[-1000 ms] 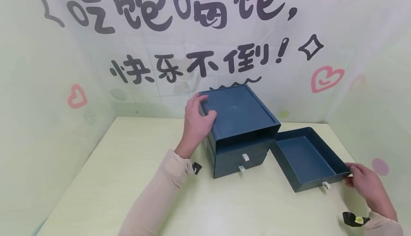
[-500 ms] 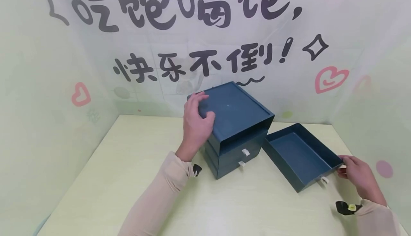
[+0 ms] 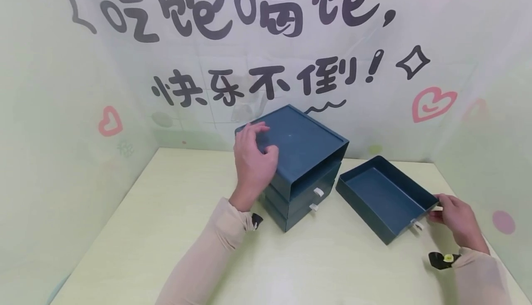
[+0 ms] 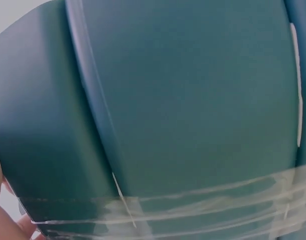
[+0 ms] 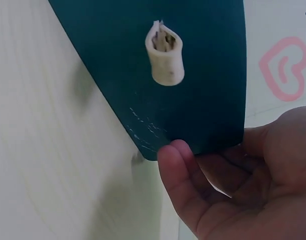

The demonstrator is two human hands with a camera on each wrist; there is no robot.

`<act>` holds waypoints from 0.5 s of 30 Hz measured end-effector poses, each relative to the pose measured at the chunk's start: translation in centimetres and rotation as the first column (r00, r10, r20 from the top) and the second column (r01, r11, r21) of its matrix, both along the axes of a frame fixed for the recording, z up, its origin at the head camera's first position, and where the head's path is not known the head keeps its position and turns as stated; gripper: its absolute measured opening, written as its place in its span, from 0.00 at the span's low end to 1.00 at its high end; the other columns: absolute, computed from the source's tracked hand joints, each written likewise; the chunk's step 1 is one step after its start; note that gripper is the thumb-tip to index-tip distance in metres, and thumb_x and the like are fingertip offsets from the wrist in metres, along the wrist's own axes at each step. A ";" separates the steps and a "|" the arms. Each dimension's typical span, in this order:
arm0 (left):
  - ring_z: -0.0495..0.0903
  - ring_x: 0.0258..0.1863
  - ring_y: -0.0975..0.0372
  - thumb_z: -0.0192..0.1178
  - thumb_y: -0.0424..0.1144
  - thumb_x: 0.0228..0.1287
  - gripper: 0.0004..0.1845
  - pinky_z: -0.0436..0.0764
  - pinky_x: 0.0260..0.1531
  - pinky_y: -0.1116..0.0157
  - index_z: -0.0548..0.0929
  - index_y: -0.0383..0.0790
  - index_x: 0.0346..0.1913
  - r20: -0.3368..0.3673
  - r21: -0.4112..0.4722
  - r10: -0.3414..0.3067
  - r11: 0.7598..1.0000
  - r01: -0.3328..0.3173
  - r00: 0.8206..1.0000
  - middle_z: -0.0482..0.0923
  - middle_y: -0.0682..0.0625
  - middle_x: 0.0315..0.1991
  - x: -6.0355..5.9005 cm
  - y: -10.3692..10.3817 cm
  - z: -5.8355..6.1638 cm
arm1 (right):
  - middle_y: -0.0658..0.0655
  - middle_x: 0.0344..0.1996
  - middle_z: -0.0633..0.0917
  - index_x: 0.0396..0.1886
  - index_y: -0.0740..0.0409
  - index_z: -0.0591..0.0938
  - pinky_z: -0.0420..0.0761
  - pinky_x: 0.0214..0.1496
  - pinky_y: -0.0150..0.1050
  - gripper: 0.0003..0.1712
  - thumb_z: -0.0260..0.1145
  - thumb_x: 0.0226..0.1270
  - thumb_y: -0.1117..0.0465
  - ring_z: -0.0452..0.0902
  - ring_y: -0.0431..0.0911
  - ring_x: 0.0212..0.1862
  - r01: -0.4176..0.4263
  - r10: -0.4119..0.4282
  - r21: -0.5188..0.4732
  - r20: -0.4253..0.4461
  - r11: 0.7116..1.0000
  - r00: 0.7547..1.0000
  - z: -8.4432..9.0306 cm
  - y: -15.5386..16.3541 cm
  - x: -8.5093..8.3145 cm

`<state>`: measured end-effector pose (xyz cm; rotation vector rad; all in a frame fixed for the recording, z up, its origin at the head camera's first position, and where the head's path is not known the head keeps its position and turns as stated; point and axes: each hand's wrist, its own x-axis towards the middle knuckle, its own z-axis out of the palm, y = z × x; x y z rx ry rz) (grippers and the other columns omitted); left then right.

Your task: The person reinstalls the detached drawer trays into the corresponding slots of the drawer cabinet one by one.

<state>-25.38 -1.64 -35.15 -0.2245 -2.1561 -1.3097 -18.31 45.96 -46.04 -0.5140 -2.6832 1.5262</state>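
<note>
A dark blue desktop drawer unit [image 3: 305,146] stands turned at an angle on the table, its top slot an open hollow. Below that slot, two drawer fronts carry white pull tabs [image 3: 318,192]. My left hand [image 3: 254,162] grips the unit's upper left edge, fingers and thumb curled over the top. The pulled-out drawer [image 3: 384,194] hangs tilted to the right of the unit, nothing inside it. My right hand [image 3: 457,217] pinches its right front corner, beside a white loop tab [image 5: 167,67]. Clear tape [image 4: 203,215] runs across the unit's side in the left wrist view.
The pale wooden table [image 3: 166,212] spreads around the unit. A white printed cloth [image 3: 208,125] with black lettering and pink hearts hangs behind, and pale side panels [image 3: 498,157] border the table.
The drawer unit has turned under my left hand, its front swinging further rightward. My right hand has moved left with the drawer, which now sits slightly apart from the unit.
</note>
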 end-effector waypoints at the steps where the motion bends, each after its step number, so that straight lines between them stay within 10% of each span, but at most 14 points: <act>1: 0.63 0.76 0.51 0.53 0.31 0.58 0.19 0.60 0.76 0.48 0.79 0.39 0.54 0.000 -0.002 0.004 1.000 -0.004 1.000 0.78 0.49 0.64 -0.1 -0.1 0.0 | 0.32 0.28 0.79 0.55 0.71 0.76 0.82 0.36 0.25 0.30 0.39 0.82 0.49 0.85 0.32 0.30 0.011 -0.011 -0.014 -0.013 1.000 1.000 -0.1 -0.1 -0.1; 15: 0.56 0.76 0.47 0.63 0.44 0.58 0.31 0.64 0.73 0.47 0.72 0.36 0.64 0.083 -0.021 0.031 0.999 -0.029 0.996 0.60 0.41 0.76 -1.9 -2.4 -0.7 | 0.23 0.32 0.79 0.73 0.83 0.52 0.81 0.37 0.23 0.48 0.43 0.82 0.39 0.83 0.25 0.34 -0.048 0.048 -0.009 0.070 0.999 0.996 0.1 1.0 2.3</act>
